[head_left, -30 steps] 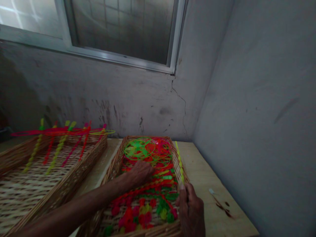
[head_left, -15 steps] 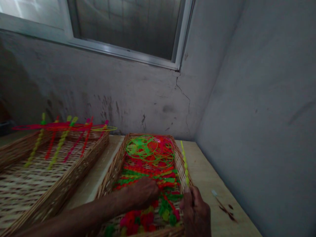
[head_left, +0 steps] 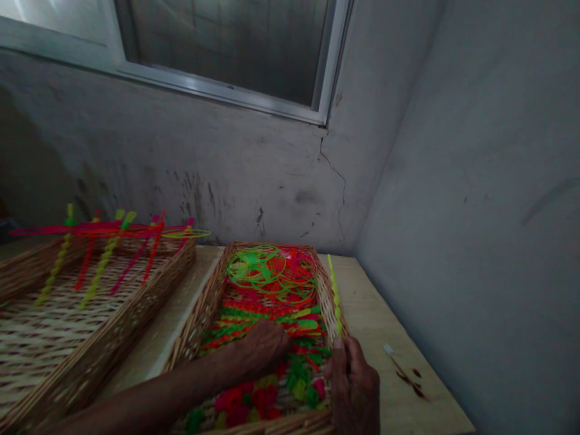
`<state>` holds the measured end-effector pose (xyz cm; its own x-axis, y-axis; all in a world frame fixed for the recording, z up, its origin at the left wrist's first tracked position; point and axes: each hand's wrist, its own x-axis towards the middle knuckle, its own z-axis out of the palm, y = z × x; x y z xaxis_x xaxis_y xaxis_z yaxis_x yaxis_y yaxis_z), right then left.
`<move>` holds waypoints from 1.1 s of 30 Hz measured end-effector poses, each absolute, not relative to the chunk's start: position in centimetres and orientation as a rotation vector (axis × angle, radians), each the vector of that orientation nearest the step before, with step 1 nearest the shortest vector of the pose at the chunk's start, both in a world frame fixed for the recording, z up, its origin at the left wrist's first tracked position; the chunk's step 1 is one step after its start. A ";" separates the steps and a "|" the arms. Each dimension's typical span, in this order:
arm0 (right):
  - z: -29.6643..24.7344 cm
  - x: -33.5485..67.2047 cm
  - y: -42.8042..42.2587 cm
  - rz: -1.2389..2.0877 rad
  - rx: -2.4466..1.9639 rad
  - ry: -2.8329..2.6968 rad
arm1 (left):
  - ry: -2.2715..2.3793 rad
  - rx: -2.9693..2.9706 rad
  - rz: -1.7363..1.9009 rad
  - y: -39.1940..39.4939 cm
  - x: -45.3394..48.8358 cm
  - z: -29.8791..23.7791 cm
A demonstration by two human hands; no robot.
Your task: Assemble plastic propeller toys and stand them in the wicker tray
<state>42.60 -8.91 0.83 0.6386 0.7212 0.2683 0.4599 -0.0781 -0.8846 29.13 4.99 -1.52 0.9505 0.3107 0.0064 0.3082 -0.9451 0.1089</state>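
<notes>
With your right hand [head_left: 354, 380] clamped on the yellow twisted stick [head_left: 336, 297], right of lower centre, and your left hand [head_left: 267, 344] (grip hidden, cannot tell) over the coloured sticks [head_left: 308, 324] in the lower-centre wicker basket [head_left: 325, 293], light single-stick fingertip picks likely limit tangling.

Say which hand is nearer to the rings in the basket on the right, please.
The left hand: it is over the basket's middle, on the near side of the rings. The right hand is farther, at the right near corner, holding a yellow twisted stick.
</notes>
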 end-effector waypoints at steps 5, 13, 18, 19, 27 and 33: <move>0.7 43.1 -8.9 0.217 -1.727 -1.024 | 0.557 3.010 -0.121 3.4 30.0 1.8; 1.1 42.8 -9.0 0.187 -1.741 -1.001 | 0.463 2.943 -0.139 1.3 31.8 2.6; 1.1 42.5 -8.8 0.203 -1.746 -0.979 | 0.451 3.000 -0.103 0.9 33.2 1.7; 1.0 42.5 -8.7 0.201 -1.750 -0.973 | 0.464 3.018 -0.109 0.8 33.4 1.6; 1.6 42.4 -8.8 0.141 -1.792 -0.994 | 0.478 2.930 -0.158 1.4 31.3 3.7; 1.6 42.5 -8.9 0.122 -1.758 -1.045 | 0.457 2.654 -0.022 3.7 28.9 4.2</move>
<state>42.52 -8.87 1.61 0.6153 0.6916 0.3783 0.5860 -0.0803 -0.8063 28.93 3.70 4.24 0.9450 0.3147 -0.0887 0.3217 -0.8462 0.4249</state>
